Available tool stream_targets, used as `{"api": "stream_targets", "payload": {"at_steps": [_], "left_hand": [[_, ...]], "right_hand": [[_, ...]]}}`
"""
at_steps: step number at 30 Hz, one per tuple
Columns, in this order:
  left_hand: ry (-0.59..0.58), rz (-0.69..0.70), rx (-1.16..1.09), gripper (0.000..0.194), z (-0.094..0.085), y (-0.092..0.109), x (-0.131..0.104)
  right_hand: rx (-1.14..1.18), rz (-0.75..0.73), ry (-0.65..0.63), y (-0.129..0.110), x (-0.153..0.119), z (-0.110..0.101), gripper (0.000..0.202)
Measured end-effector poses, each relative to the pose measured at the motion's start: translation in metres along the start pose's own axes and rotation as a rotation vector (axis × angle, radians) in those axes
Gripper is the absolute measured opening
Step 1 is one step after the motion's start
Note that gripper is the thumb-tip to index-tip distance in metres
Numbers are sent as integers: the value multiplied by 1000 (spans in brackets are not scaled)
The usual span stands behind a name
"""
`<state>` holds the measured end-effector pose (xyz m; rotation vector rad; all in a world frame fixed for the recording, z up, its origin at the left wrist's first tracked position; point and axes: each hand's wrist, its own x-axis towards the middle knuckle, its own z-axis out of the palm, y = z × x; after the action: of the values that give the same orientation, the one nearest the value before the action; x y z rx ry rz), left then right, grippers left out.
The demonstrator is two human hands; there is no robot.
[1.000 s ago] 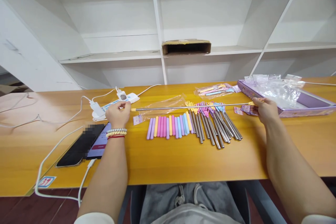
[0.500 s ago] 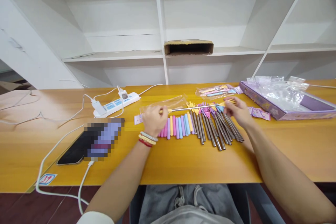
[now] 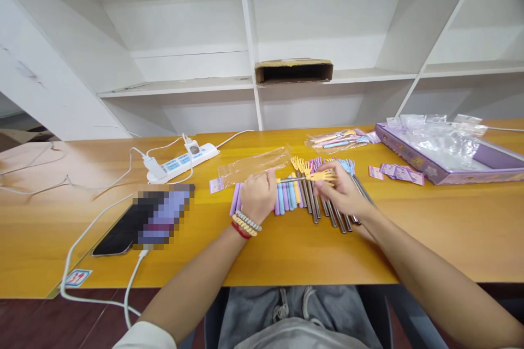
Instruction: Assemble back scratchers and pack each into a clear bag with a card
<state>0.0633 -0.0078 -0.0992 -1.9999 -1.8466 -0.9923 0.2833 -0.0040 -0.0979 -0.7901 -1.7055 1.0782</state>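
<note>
The yellow scratcher (image 3: pixel 314 176) is up over the middle of the table (image 3: pixel 204 262), lying sideways between the two hands. The left hand (image 3: pixel 258 195) is closed in a fist around its left end. The right hand (image 3: pixel 343 192) grips it with its fingers by the little yellow claw. Under the left hand is a row of colored handles (image 3: pixel 286 196), pink, purple, blue and yellow. Under the right hand are lots of metal sticks (image 3: pixel 315 208) with bright claws. A clear bag (image 3: pixel 256 167) lies just past the handles. Farther back is a full bag (image 3: pixel 341 140). To the right are small cards (image 3: pixel 400 173) and a purple box (image 3: pixel 462 176). A white power strip (image 3: pixel 190 163) is far left, and a black phone (image 3: pixel 114 229) is nearer.
</note>
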Motion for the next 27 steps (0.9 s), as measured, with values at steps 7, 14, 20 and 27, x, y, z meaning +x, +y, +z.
{"api": "stream_targets", "payload": {"at_steps": [7,14,20,27], "left_hand": [[-113,262,-82,35,2,13,-10],[-15,243,-181,26,-14,12,-1],[-73,209,-41,34,-11,-3,5],[-84,277,213,39,-11,-10,9]], "right_hand": [[-124,-154,-114,-1,-3,26,24],[-6,-107,254,-2,2,8,27],[7,14,243,9,13,0,29],[-38,89,83,18,14,-3,28]]}}
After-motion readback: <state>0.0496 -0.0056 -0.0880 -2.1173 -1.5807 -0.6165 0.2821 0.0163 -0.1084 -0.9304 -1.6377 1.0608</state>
